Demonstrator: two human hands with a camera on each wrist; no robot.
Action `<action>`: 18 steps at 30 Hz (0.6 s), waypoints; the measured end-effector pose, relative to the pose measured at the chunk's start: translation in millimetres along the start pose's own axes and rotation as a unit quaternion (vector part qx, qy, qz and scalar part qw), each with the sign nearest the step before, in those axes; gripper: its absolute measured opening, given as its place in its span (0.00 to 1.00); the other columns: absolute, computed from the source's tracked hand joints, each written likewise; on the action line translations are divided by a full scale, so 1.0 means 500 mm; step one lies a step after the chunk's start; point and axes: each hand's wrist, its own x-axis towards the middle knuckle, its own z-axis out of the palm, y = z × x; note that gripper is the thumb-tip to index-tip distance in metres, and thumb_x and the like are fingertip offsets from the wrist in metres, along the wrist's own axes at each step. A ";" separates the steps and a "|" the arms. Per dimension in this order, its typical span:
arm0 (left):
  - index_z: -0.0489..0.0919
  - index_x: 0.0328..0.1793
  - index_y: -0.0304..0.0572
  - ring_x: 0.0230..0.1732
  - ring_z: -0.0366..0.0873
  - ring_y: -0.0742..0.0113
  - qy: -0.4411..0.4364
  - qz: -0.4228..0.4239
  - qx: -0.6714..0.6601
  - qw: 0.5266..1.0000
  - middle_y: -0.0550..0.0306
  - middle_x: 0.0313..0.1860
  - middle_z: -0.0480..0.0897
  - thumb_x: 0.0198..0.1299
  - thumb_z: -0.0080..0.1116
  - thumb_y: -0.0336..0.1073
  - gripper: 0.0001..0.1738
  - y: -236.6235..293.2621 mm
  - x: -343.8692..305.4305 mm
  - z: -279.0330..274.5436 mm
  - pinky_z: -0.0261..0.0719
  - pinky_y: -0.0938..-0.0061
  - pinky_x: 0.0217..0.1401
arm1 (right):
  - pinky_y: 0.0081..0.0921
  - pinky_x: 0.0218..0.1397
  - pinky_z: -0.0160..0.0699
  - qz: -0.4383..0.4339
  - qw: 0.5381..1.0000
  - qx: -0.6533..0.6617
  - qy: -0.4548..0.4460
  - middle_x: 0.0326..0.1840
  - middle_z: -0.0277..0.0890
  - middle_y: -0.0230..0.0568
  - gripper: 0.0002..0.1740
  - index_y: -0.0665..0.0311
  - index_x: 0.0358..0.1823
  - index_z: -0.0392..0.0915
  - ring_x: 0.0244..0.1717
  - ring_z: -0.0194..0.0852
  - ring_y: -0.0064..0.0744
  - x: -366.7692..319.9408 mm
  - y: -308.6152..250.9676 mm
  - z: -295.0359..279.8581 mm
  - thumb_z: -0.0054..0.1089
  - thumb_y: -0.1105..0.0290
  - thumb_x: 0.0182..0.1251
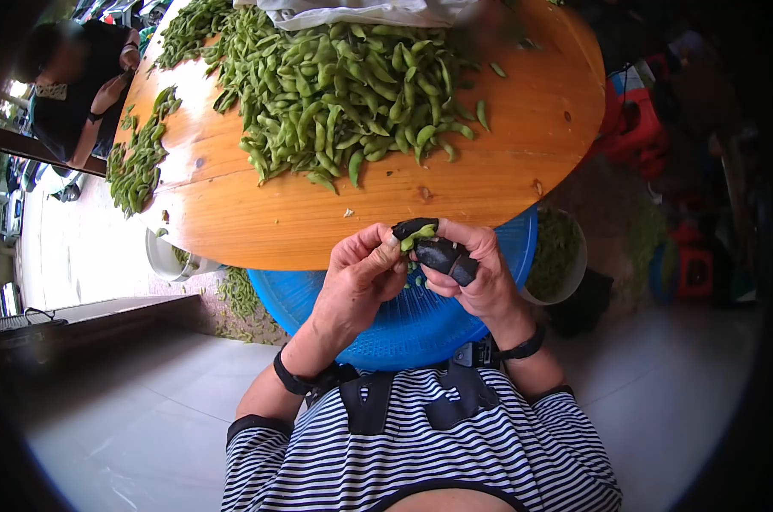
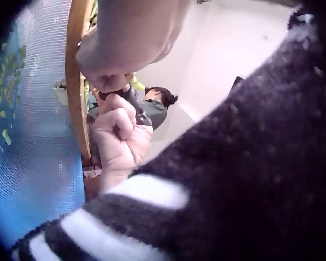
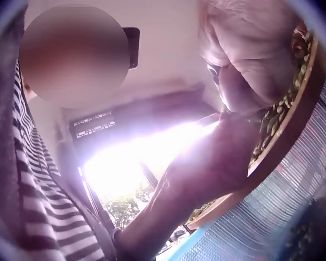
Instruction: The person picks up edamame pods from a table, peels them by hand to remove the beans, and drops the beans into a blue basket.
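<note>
In the head view, my left hand (image 1: 357, 277) pinches a green soybean pod (image 1: 416, 237) between thumb and fingers. My right hand (image 1: 480, 264), with black coverings (image 1: 440, 255) on its thumb and a finger, grips the pod's other side. Both hands meet over a blue mesh basket (image 1: 369, 337), in front of the table edge. In the left wrist view the right hand (image 2: 119, 136) has curled fingers, and several shelled beans (image 2: 0, 92) lie in the basket. The right wrist view shows both hands close together, the pod hidden.
A large heap of pods (image 1: 335, 94) covers much of the wooden table (image 1: 224, 222), with a smaller pile (image 1: 139, 166) at left. White buckets (image 1: 169, 256) stand on both sides below the table. Another person (image 1: 79, 94) sits at far left. Loose pods (image 1: 241, 294) lie on the floor.
</note>
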 end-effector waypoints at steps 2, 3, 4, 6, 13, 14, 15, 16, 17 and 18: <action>0.76 0.38 0.40 0.17 0.60 0.77 0.008 -0.026 -0.029 0.999 0.66 0.23 0.72 0.72 0.52 0.38 0.11 0.000 -0.001 -0.001 0.54 0.82 0.20 | 0.15 0.24 0.62 -0.025 0.997 0.050 -0.046 0.25 0.65 0.25 0.21 0.71 0.53 0.77 0.23 0.60 0.12 0.001 0.000 -0.003 0.64 0.61 0.66; 0.76 0.38 0.40 0.18 0.61 0.78 -0.002 -0.016 -0.014 1.000 0.66 0.24 0.73 0.71 0.54 0.36 0.09 -0.002 -0.001 -0.006 0.54 0.82 0.20 | 0.15 0.24 0.62 -0.025 0.997 0.050 -0.047 0.25 0.65 0.25 0.21 0.71 0.53 0.77 0.23 0.60 0.12 0.000 -0.005 0.001 0.64 0.61 0.66; 0.76 0.38 0.40 0.18 0.62 0.79 -0.011 -0.005 0.001 1.000 0.66 0.24 0.74 0.70 0.55 0.35 0.08 -0.001 -0.002 -0.010 0.55 0.83 0.20 | 0.18 0.27 0.65 0.000 0.996 -0.093 0.011 0.26 0.66 0.29 0.20 0.71 0.53 0.77 0.25 0.62 0.17 -0.001 -0.015 0.010 0.64 0.66 0.64; 0.76 0.37 0.40 0.19 0.62 0.81 0.013 0.016 0.088 0.996 0.66 0.24 0.74 0.69 0.56 0.33 0.07 0.008 -0.010 -0.007 0.56 0.83 0.21 | 0.22 0.29 0.68 0.025 0.969 -0.234 0.069 0.28 0.66 0.33 0.19 0.70 0.53 0.77 0.26 0.64 0.22 0.000 -0.026 0.022 0.65 0.70 0.62; 0.74 0.34 0.37 0.23 0.69 0.75 -0.016 0.186 0.567 0.803 0.61 0.26 0.75 0.56 0.60 0.24 0.05 0.023 -0.052 -0.030 0.69 0.78 0.26 | 0.35 0.36 0.73 -0.120 0.836 -0.535 -0.034 0.34 0.72 0.49 0.20 0.70 0.49 0.78 0.34 0.75 0.52 -0.013 -0.049 0.016 0.59 0.83 0.51; 0.74 0.33 0.37 0.24 0.71 0.72 -0.016 0.221 0.614 0.758 0.60 0.26 0.74 0.51 0.59 0.21 0.06 0.020 -0.057 -0.032 0.70 0.77 0.27 | 0.35 0.35 0.72 -0.108 0.828 -0.550 -0.022 0.33 0.72 0.48 0.20 0.70 0.49 0.78 0.33 0.75 0.50 -0.016 -0.057 0.013 0.59 0.83 0.51; 0.74 0.33 0.37 0.24 0.73 0.69 -0.016 0.256 0.657 0.709 0.58 0.27 0.74 0.47 0.58 0.19 0.09 0.018 -0.061 -0.033 0.72 0.75 0.29 | 0.35 0.35 0.72 -0.096 0.819 -0.565 -0.011 0.33 0.72 0.48 0.20 0.71 0.50 0.78 0.32 0.75 0.48 -0.019 -0.063 0.011 0.59 0.83 0.51; 0.74 0.34 0.35 0.26 0.74 0.68 -0.008 0.240 0.661 0.711 0.57 0.28 0.74 0.49 0.56 0.18 0.08 0.018 -0.066 -0.032 0.73 0.74 0.30 | 0.34 0.34 0.72 -0.075 0.820 -0.567 0.006 0.33 0.71 0.47 0.19 0.71 0.49 0.77 0.30 0.74 0.44 -0.022 -0.066 0.009 0.62 0.81 0.52; 0.74 0.34 0.35 0.26 0.74 0.68 -0.007 0.241 0.660 0.711 0.57 0.28 0.74 0.49 0.56 0.18 0.08 0.018 -0.066 -0.029 0.73 0.74 0.30 | 0.34 0.34 0.72 -0.074 0.820 -0.567 0.005 0.33 0.71 0.47 0.19 0.71 0.49 0.77 0.30 0.74 0.44 -0.021 -0.066 0.010 0.62 0.81 0.52; 0.75 0.35 0.34 0.27 0.75 0.67 0.006 0.222 0.600 0.768 0.56 0.28 0.74 0.49 0.56 0.17 0.08 0.018 -0.065 -0.025 0.73 0.74 0.31 | 0.33 0.33 0.71 -0.093 0.829 -0.552 0.015 0.32 0.70 0.46 0.18 0.72 0.48 0.77 0.29 0.73 0.42 -0.020 -0.065 0.011 0.63 0.80 0.53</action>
